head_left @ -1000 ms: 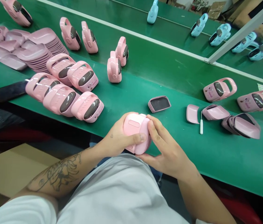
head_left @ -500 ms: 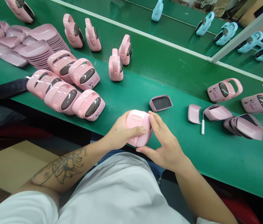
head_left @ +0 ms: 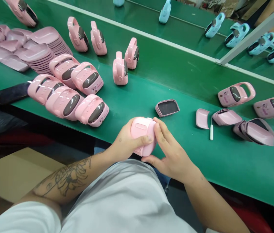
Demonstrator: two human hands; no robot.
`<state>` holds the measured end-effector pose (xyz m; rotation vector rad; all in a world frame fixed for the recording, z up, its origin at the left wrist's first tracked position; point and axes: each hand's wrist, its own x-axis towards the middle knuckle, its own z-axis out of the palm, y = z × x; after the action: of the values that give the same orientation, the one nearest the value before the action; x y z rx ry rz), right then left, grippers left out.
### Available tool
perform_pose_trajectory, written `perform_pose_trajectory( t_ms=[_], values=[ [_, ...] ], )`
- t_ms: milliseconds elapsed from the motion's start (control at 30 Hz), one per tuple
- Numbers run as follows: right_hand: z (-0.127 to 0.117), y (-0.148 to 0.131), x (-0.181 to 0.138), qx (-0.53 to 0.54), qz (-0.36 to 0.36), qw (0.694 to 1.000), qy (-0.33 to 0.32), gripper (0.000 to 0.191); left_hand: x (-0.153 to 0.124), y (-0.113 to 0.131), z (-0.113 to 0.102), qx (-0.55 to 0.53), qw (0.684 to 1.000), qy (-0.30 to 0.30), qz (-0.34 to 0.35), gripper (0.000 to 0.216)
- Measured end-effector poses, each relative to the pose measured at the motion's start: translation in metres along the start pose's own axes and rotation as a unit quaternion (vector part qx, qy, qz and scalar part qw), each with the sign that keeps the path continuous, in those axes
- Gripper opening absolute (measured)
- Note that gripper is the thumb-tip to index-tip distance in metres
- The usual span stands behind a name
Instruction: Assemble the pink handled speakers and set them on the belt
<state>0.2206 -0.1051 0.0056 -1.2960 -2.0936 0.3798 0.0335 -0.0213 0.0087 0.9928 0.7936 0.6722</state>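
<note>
A rounded pink plastic housing is held in front of my body, over the near edge of the green bench. My left hand wraps round its left side, thumb lying across the top. On the other end, my right hand presses with its fingertips above and thumb below. The underside of the housing is hidden. Just beyond it lies a pink tray-like cover with a dark inset. Farther right, a small curved pink panel rests beside a white-handled screwdriver.
Several pink handled units with dark windows stand to the left, near stacked pink shells and a dark flat object. More covers lie at right. Behind a white rail stand blue units; another person's arm shows there.
Both hands and the pink housing have shifted slightly down toward my body. My grip on it looks the same. The view has shifted a little.
</note>
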Motion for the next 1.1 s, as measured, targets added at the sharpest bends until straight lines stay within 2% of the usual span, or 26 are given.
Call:
perform_pose_trajectory(
  t_ms=[167,333,400,433,500,533,567,600,633,700,733,767,800,867,933,1100],
  values=[
    [0.001,-0.001,0.002,0.013,-0.037,0.999,0.017,0.113,-0.008,0.001,-0.001,0.023,1.0,0.013,0.015,0.085],
    [-0.002,0.003,0.004,-0.022,-0.083,0.996,0.033,0.111,-0.004,0.009,-0.01,0.033,0.998,-0.049,0.0,0.098],
    [0.001,0.004,0.002,-0.027,-0.082,0.995,0.049,0.109,0.001,0.009,-0.013,0.031,0.999,-0.038,0.004,0.096],
    [0.005,0.003,0.0,-0.017,-0.063,0.995,0.079,0.107,0.004,0.008,-0.013,0.017,0.999,-0.022,0.019,0.094],
    [0.015,0.0,-0.001,0.044,0.04,0.977,0.203,0.093,0.009,0.002,-0.011,-0.044,0.996,0.0,0.075,0.092],
    [0.021,-0.003,0.0,0.106,0.118,0.95,0.268,0.08,0.011,-0.001,-0.01,-0.081,0.991,0.003,0.109,0.093],
    [0.027,-0.007,0.003,0.192,0.197,0.911,0.308,0.067,0.012,-0.005,-0.008,-0.111,0.984,0.001,0.14,0.094],
    [0.032,-0.011,0.007,0.295,0.265,0.862,0.315,0.06,0.012,-0.008,-0.007,-0.13,0.978,-0.009,0.164,0.095],
    [0.036,-0.015,0.012,0.403,0.312,0.809,0.292,0.062,0.013,-0.01,-0.006,-0.137,0.974,-0.024,0.178,0.096],
    [0.041,-0.021,0.022,0.577,0.34,0.709,0.221,0.073,0.012,-0.01,-0.007,-0.115,0.974,-0.06,0.186,0.096],
    [0.042,-0.022,0.026,0.628,0.336,0.669,0.211,0.072,0.011,-0.009,-0.008,-0.089,0.976,-0.072,0.186,0.096],
    [0.043,-0.023,0.029,0.655,0.33,0.642,0.223,0.067,0.009,-0.006,-0.01,-0.055,0.978,-0.078,0.185,0.095],
    [0.043,-0.022,0.03,0.664,0.321,0.629,0.246,0.06,0.008,-0.003,-0.012,-0.018,0.98,-0.076,0.183,0.093],
    [0.043,-0.02,0.028,0.654,0.309,0.629,0.284,0.049,0.006,0.005,-0.016,0.053,0.982,-0.057,0.17,0.09],
    [0.043,-0.017,0.022,0.635,0.302,0.646,0.298,0.045,0.004,0.012,-0.017,0.106,0.983,-0.033,0.146,0.089],
    [0.04,-0.017,0.014,0.618,0.274,0.685,0.271,0.052,-0.001,0.024,-0.01,0.16,0.981,-0.004,0.113,0.077]
  ],
)
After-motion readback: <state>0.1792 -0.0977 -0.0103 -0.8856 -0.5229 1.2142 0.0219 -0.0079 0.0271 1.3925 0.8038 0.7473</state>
